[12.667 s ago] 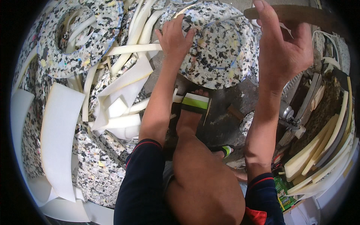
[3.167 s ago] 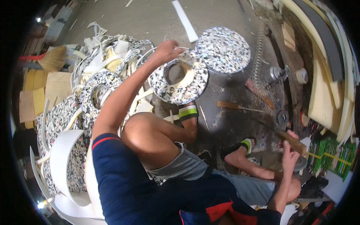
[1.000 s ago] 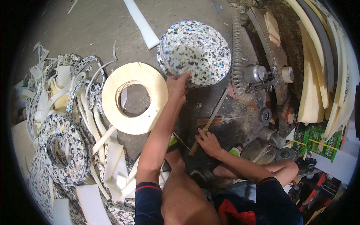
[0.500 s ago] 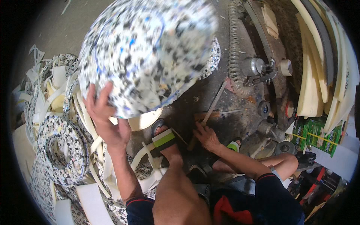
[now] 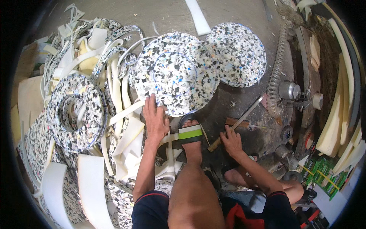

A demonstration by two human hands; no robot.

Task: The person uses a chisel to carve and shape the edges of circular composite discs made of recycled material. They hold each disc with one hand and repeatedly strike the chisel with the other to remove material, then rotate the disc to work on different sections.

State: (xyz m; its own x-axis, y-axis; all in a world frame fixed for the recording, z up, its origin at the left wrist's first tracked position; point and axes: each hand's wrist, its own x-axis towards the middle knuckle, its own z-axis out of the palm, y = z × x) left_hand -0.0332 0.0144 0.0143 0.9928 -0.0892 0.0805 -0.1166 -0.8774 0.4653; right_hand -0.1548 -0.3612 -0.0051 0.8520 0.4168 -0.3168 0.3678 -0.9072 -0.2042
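My left hand [image 5: 155,122] rests with extended fingers on the front edge of a speckled foam disc [image 5: 179,72] marked with a blue inner circle. A second speckled disc [image 5: 244,53] lies behind it to the right, partly overlapped. My right hand [image 5: 231,142] has its fingers closed on the wooden handle [image 5: 214,145] of a long, straight-bladed knife [image 5: 249,110]. Across that knife lies another wooden-handled tool [image 5: 253,126] with a thinner blade. My sandalled left foot [image 5: 190,133] is just in front of the disc.
Foam offcuts [image 5: 127,149] and speckled rings [image 5: 61,107] pile up at left. A white strip [image 5: 197,17] lies behind the discs. At right are a coiled hose [image 5: 277,72], metal fitting [image 5: 288,90], upright foam strips [image 5: 331,126] and green packets [image 5: 324,171].
My left hand has brought the raised disc down onto the floor, where the cream ring seen earlier is now covered. My right hand has stayed at the knife handle.
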